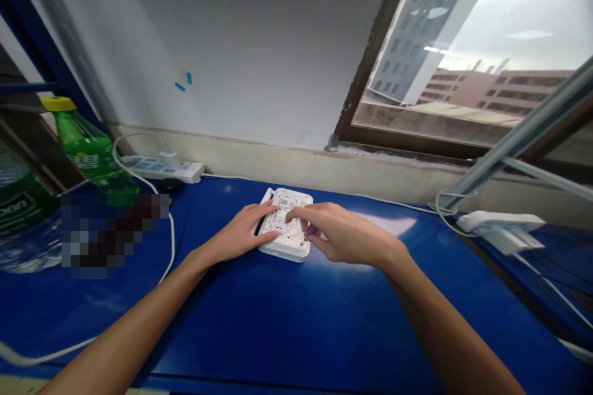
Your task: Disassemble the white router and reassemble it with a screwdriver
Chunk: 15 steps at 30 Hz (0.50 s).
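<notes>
A white perforated device with a pale label [286, 247] lies flat on the blue table [287, 333]. My left hand [243, 229] rests on its left side, thumb and fingers apart, steadying nothing else. Over the device's right edge is my right hand [340, 231], its fingers bent together around something small and purple [312, 231], mostly hidden by the fingers. The right index fingertip touches the device's face near the middle.
At the left stand a green bottle with a yellow cap [86, 145] and a large clear bottle [28, 216]. A power strip [188, 171] lies by the wall, another [503, 222] at the right. A white cable [172, 234] crosses the table's left side.
</notes>
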Available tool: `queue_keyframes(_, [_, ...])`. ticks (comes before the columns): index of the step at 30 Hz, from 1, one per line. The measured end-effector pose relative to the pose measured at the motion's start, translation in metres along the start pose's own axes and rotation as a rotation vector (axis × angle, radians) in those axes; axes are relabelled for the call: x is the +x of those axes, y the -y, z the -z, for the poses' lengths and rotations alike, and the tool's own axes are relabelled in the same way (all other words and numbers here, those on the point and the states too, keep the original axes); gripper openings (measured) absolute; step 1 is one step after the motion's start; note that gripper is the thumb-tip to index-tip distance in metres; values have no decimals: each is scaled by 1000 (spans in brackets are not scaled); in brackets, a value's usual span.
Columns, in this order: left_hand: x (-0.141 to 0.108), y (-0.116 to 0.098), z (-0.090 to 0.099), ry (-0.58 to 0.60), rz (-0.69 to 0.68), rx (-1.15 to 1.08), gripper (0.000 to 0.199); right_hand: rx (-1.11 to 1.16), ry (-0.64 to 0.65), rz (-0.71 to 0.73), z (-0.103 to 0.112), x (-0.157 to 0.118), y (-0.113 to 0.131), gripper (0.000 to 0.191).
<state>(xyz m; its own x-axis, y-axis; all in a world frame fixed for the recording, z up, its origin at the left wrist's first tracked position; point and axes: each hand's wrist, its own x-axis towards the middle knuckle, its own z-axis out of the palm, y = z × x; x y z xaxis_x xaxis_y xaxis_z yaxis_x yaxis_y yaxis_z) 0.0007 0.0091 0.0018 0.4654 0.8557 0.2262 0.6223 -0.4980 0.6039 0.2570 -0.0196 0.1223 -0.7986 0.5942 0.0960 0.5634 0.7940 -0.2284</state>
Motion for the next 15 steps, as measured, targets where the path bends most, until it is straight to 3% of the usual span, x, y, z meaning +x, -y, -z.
queue_keyframes(5, [0,3,3,-10,3,-39,70,-130,-92,-136,-17,14,3,21])
queue_keyframes(7, [0,2,2,-17,-7,-45,69,-128,-103,-103,-20,16,5,22])
queue_keyframes(11, [-1,0,1,-13,-5,-8,66,-52,-75,30,-15,12,9,51])
queue_keyframes(13, [-2,-2,2,-7,3,5,65,-57,-77,41,-14,10,9,51])
queue_keyframes(15, [-3,-3,3,3,10,13,66,-84,-99,-5,-16,11,7,38])
